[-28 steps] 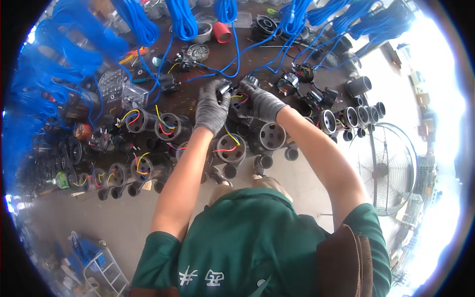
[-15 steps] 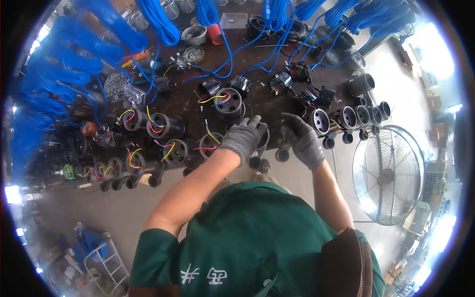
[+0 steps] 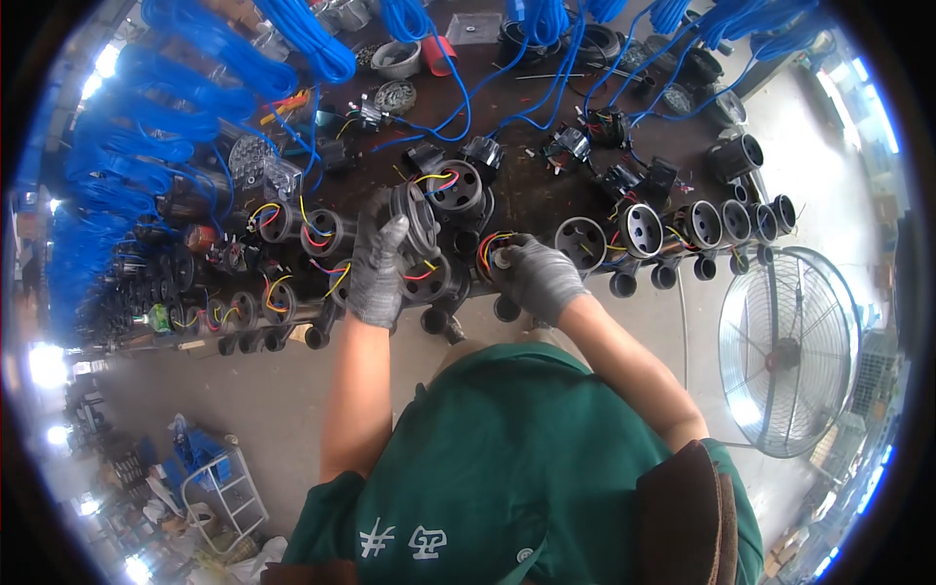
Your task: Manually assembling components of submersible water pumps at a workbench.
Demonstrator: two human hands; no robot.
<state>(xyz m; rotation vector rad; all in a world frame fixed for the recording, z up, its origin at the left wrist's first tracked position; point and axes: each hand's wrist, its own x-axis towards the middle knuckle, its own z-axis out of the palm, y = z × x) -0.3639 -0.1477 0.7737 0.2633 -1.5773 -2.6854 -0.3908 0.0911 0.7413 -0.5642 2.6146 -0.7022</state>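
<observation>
My left hand [image 3: 375, 273], in a grey glove, is closed on a round black cover [image 3: 416, 216] and holds it tilted above the table edge. Its thumb lies across the near side of the cover. My right hand [image 3: 544, 278], gloved too, has its fingers curled in at the mouth of a black cylindrical housing [image 3: 482, 255] with red and yellow wires. What those fingertips pinch is hidden. Beyond the cover stands another black housing [image 3: 456, 187] with wires coming out of its holed end. To the right of my right hand is a housing with a holed end face [image 3: 581, 244].
Rows of similar black housings [image 3: 642, 231] line the table's near edge on both sides. Small black wired units [image 3: 568, 146] lie farther back. Coiled blue cables [image 3: 307, 39] hang over the far side. A large fan [image 3: 785, 351] stands at the right.
My left hand has shifted left and now holds the round black cover. My right hand has moved left and down to the wired housing. The view has shifted slightly.
</observation>
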